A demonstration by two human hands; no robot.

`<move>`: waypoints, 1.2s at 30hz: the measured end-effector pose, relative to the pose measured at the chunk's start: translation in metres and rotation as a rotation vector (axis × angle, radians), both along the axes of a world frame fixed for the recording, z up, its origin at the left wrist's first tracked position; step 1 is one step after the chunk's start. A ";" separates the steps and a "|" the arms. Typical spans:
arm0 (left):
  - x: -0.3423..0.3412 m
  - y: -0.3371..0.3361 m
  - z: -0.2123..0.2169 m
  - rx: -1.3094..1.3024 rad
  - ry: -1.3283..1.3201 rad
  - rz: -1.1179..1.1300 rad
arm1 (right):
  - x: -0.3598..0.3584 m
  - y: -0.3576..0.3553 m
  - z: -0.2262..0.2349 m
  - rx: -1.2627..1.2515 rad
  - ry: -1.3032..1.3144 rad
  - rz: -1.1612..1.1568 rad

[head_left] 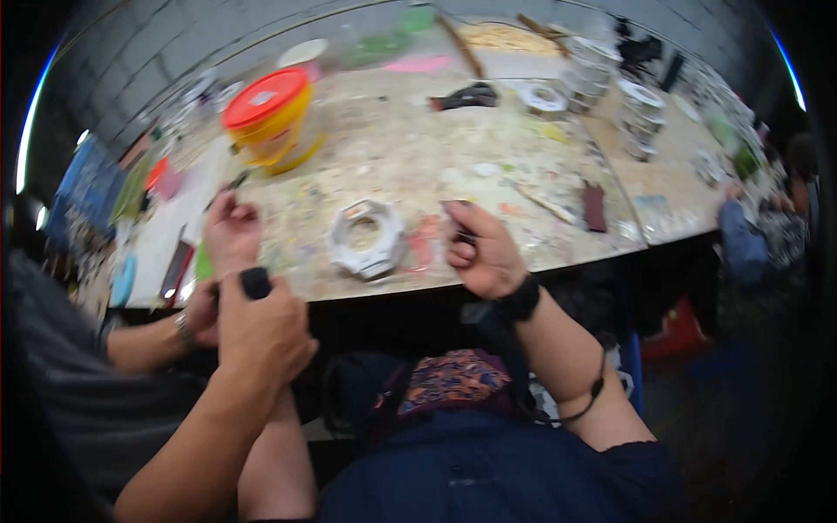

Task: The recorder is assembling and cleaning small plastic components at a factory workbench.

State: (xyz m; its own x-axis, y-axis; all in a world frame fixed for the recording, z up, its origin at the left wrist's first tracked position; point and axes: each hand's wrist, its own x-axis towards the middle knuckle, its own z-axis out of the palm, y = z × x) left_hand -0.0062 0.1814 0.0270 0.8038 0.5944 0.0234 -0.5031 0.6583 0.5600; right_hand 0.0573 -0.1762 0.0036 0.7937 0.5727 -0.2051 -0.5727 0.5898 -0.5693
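Observation:
My left hand is raised at the table's front left, fingers curled; a small dark thing shows at its fingertips, too blurred to name. Another person's hands grip my left wrist around a black wristband. To the right, my right hand is closed over the front edge, with something small and dark by the thumb and forefinger. It wears a black wristband. Between my hands a white octagonal ring with a round opening lies on the stained table, touched by neither hand.
A yellow bucket with a red lid stands at the back left. White rings are stacked at the right. A dark glove-like thing, a thin stick and a maroon piece lie about. Another person's arm is far right.

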 end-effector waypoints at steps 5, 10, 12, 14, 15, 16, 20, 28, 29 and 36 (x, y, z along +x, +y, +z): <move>-0.009 -0.003 -0.005 0.077 0.074 0.133 | 0.023 -0.006 0.004 0.245 0.180 0.084; -0.014 0.005 -0.010 0.159 -0.041 -0.103 | 0.030 -0.008 -0.002 0.325 0.294 0.093; -0.019 0.003 -0.007 0.125 -0.033 -0.056 | 0.027 -0.007 -0.003 0.245 0.301 0.057; -0.020 -0.005 -0.004 0.066 -0.009 0.006 | 0.025 -0.007 -0.003 0.240 0.304 0.073; -0.022 -0.010 -0.004 0.048 -0.003 0.031 | 0.023 -0.007 -0.003 0.237 0.266 0.105; -0.022 -0.014 -0.002 0.030 0.000 0.054 | 0.022 -0.007 -0.004 0.200 0.287 0.063; -0.023 -0.026 0.004 0.014 0.008 0.121 | 0.020 -0.006 -0.005 0.188 0.262 0.084; -0.012 -0.029 0.027 0.268 -0.055 0.353 | 0.020 -0.002 -0.010 0.151 0.222 0.118; -0.011 -0.029 0.032 0.323 -0.062 0.356 | 0.020 -0.002 -0.010 0.161 0.223 0.107; -0.009 -0.046 0.050 0.382 0.087 0.391 | 0.021 -0.007 -0.013 0.155 0.194 0.123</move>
